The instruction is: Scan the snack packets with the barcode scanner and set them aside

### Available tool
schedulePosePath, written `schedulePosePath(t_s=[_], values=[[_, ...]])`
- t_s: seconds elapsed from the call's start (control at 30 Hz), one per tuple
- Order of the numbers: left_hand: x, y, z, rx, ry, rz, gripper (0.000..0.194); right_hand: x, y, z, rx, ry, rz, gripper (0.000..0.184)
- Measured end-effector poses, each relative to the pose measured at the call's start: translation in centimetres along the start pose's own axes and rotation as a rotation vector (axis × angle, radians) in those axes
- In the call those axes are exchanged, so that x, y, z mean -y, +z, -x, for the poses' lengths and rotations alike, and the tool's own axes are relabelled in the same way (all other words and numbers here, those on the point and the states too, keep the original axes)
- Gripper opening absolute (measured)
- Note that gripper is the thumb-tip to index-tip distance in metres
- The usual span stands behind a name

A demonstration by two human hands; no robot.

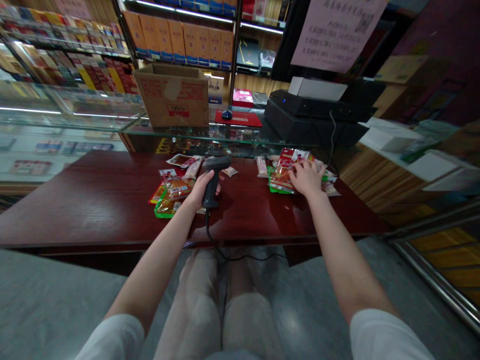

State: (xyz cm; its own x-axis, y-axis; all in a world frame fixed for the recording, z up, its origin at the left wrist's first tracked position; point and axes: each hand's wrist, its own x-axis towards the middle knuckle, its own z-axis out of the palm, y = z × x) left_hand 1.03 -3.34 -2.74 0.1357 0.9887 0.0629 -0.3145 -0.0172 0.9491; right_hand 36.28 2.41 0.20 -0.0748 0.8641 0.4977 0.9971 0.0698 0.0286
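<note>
My left hand (200,189) is shut around the grip of a black corded handheld barcode scanner (214,175), which it holds upright just above the dark red wooden counter (93,200). The scanner's black cable (214,242) hangs down past the counter's front edge. Beside that hand lies a loose pile of sealed snack packets (173,192) in red, yellow and green. My right hand (306,179) rests with its fingers spread on a second pile of snack packets (282,176), pressing on a red and clear one.
Behind the counter stands a glass display case (75,117) with a cardboard box (172,95) on it. A computer mouse (227,115) sits on a red mat, next to a black printer (318,107). Shelves of boxed goods rise behind. My knees lie below the counter.
</note>
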Motion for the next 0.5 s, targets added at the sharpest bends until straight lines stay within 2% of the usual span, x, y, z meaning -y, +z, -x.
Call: schedulePosePath(t_s=[0.07,0.13,0.2,0.27,0.37,0.5], values=[[0.0,0.0,-0.2,-0.017,0.001,0.013,0.053,0.8,0.0,0.2,-0.053,-0.021,0.016,0.041],[-0.1,0.0,-0.4,-0.019,-0.001,0.017,0.054,1.4,-0.1,0.3,-0.083,-0.11,0.021,0.045],[-0.1,-0.1,-0.6,-0.022,-0.006,0.016,0.055,1.7,0.1,0.7,-0.036,-0.258,0.021,0.042],[-0.2,-0.1,-0.7,-0.044,-0.007,0.024,0.054,1.8,0.8,1.3,0.075,-0.366,0.025,0.036],[-0.3,-0.2,-0.5,-0.077,-0.023,0.051,0.051,2.0,2.1,2.4,0.188,-0.363,0.031,0.033],[-0.3,-0.4,-0.3,-0.092,-0.047,0.089,0.05,3.4,2.6,2.6,0.154,-0.336,-0.027,0.037]])
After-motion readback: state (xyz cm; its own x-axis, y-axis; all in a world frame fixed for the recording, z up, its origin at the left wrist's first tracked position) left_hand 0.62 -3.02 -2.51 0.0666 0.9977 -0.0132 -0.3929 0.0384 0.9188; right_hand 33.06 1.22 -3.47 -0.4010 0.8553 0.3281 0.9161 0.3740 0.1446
